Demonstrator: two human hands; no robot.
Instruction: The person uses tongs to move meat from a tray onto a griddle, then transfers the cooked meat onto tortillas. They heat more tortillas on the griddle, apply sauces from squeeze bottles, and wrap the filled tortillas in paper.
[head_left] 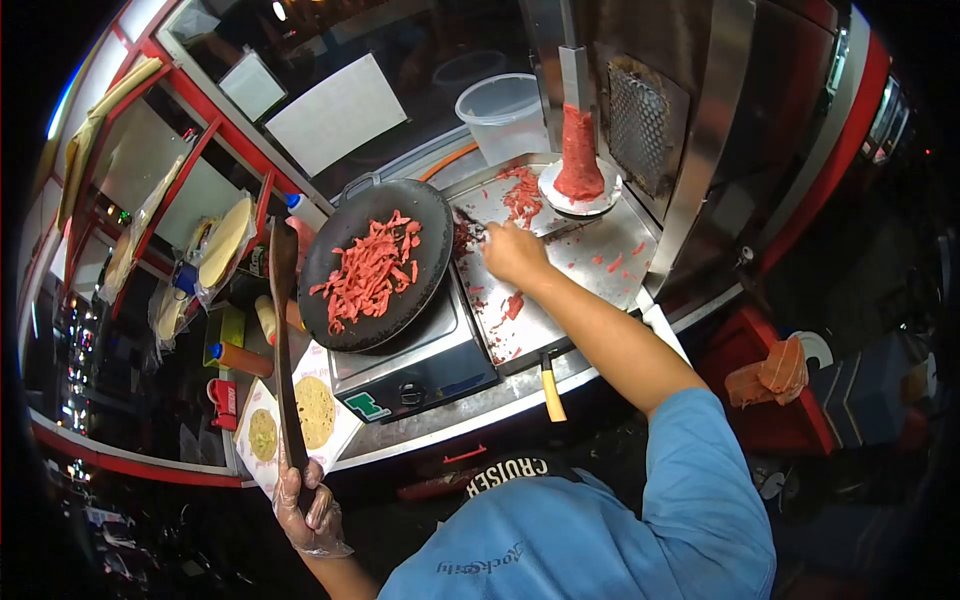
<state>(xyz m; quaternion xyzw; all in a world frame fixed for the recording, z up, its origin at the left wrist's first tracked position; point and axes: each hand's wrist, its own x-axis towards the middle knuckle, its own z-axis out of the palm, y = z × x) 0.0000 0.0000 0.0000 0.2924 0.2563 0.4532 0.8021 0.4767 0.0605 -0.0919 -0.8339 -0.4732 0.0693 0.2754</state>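
Note:
My left hand (308, 512), in a clear plastic glove, grips the lower end of a long dark knife (284, 350), which stands nearly upright. My bare right hand (515, 253) is curled closed over the left side of a metal tray (590, 240). Dark scraps (466, 232) lie beside its fingertips; whatever is in the fingers is hidden. Red meat strips (368, 270) are heaped on a round black griddle pan (325, 225) left of that hand. More shaved meat (522, 195) lies on the tray behind it. A cone of red meat (577, 155) stands on a vertical spit over a white plate (548, 195).
A gas stove (420, 385) carries the pan. Flatbreads (317, 412) lie on paper at the left, near sauce bottles (240, 358). A yellow-handled tool (552, 390) rests at the tray's front edge. Behind stands a clear plastic bucket (503, 115); a perforated metal burner (640, 120) faces the spit.

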